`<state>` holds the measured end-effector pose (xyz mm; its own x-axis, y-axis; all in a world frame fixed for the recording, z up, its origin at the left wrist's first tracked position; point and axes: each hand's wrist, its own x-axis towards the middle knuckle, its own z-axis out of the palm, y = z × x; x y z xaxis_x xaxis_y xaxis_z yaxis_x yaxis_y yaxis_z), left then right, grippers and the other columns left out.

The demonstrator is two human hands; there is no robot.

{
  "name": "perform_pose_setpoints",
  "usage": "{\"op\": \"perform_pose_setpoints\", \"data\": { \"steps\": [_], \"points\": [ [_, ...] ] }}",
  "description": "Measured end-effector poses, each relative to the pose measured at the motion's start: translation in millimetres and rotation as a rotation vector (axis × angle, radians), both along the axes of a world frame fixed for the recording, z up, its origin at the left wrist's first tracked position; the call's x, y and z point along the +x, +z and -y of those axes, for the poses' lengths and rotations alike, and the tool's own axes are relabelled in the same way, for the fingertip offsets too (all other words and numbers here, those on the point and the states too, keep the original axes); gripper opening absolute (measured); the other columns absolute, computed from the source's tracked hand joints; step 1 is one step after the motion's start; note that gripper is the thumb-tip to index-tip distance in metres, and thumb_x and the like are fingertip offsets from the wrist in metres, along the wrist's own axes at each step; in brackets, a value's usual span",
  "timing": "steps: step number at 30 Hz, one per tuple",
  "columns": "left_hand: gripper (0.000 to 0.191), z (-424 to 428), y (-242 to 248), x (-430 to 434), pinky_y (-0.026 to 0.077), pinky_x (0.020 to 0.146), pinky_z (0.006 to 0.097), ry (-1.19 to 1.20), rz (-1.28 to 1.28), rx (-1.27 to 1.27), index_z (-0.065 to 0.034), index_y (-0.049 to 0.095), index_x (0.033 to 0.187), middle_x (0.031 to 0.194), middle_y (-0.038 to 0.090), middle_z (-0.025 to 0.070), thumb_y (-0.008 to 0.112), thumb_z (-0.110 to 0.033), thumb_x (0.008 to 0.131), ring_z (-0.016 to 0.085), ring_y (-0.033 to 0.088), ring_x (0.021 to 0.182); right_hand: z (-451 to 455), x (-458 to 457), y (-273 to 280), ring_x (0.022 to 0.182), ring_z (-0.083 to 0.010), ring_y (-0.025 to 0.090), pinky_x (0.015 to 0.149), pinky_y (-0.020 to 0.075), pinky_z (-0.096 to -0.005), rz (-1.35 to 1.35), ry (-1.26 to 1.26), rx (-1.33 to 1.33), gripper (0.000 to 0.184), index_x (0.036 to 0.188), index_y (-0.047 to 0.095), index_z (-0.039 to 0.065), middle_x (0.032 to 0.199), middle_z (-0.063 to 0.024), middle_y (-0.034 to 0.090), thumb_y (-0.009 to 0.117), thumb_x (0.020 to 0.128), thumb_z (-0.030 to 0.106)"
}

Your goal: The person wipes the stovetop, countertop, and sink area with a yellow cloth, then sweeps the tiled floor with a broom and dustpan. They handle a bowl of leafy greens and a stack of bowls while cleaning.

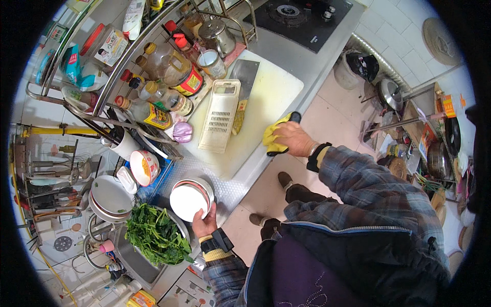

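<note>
My left hand [204, 222] grips the rim of a stack of bowls [190, 202] at the counter's front edge, beside the sink. My right hand [293, 139] holds a yellow and black cloth [274, 140] against the edge of a white cutting board [284, 82]. On the board lie a cream plastic grater [220, 122] and a cleaver [247, 75] with a patterned handle, side by side. A purple onion [182, 132] lies left of the grater. Leafy greens [157, 234] are heaped in a metal container over the sink, next to my left hand.
Sauce and oil bottles [178, 75] crowd the counter's back, under a metal rack [103, 94]. Plates [112, 195] and a patterned bowl [144, 168] stand near the sink [140, 264]. Beyond the board is a gas hob [299, 19]. A bin [347, 71] stands on the floor.
</note>
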<state>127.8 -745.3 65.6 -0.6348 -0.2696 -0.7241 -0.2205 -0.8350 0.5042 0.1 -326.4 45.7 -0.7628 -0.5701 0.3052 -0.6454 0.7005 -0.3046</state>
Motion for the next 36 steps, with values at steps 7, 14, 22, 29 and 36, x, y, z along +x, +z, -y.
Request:
{"op": "perform_pose_setpoints", "data": {
  "steps": [7, 14, 22, 29, 36],
  "points": [
    [0.047, -12, 15, -17, 0.054, 0.082, 0.0493, 0.074, 0.04, -0.058, -0.0024, 0.044, 0.125, 0.114, 0.057, 0.0171, 0.058, -0.03, 0.09, 0.031, 0.06, 0.096, -57, -28, 4, 0.114, -0.0268, 0.047, 0.094, 0.036, -0.0409, -0.013, -0.216, 0.029, 0.038, 0.095, 0.061, 0.013, 0.114, -0.0036, 0.056, 0.066, 0.058, 0.004],
    [0.068, -93, 32, 18, 0.041, 0.097, 0.0486, -0.497, -0.04, 0.057, 0.0026, 0.037, 0.132, 0.13, 0.046, 0.019, 0.063, -0.04, 0.086, 0.031, 0.049, 0.114, -36, -23, -2, 0.111, -0.028, 0.049, 0.09, 0.0384, -0.0415, 0.013, -0.408, -0.021, 0.037, 0.093, 0.06, 0.011, 0.11, -0.0052, 0.056, 0.067, 0.058, 0.002],
    [0.071, -111, -35, -59, 0.031, 0.104, 0.0338, -0.682, -0.089, -0.882, 0.0107, 0.029, 0.135, 0.139, 0.035, 0.0251, 0.063, -0.024, 0.083, 0.032, 0.037, 0.127, -44, -33, -1, 0.098, -0.0289, 0.056, 0.081, 0.0448, -0.0396, -0.003, -0.424, 0.019, 0.027, 0.087, 0.062, 0.01, 0.098, -0.0077, 0.059, 0.063, 0.062, 0.001],
    [0.074, -138, -1, -54, 0.035, 0.099, 0.0334, -0.734, -0.05, -0.612, 0.0084, 0.024, 0.139, 0.138, 0.038, 0.0199, 0.063, -0.025, 0.086, 0.026, 0.042, 0.122, -74, -74, -1, 0.1, -0.0263, 0.055, 0.079, 0.0437, -0.0393, 0.004, -0.425, 0.003, 0.021, 0.087, 0.062, 0.01, 0.097, -0.0063, 0.058, 0.06, 0.067, 0.004],
    [0.071, -145, -11, -59, 0.044, 0.09, 0.0331, -0.743, -0.04, -0.623, 0.0086, 0.03, 0.135, 0.125, 0.05, 0.017, 0.069, -0.011, 0.078, 0.025, 0.052, 0.107, -157, -115, -7, 0.111, -0.0247, 0.051, 0.085, 0.0389, -0.0398, 0.027, -0.365, 0.081, 0.03, 0.097, 0.061, 0.013, 0.113, -0.003, 0.057, 0.06, 0.068, 0.005]
  ]
}}
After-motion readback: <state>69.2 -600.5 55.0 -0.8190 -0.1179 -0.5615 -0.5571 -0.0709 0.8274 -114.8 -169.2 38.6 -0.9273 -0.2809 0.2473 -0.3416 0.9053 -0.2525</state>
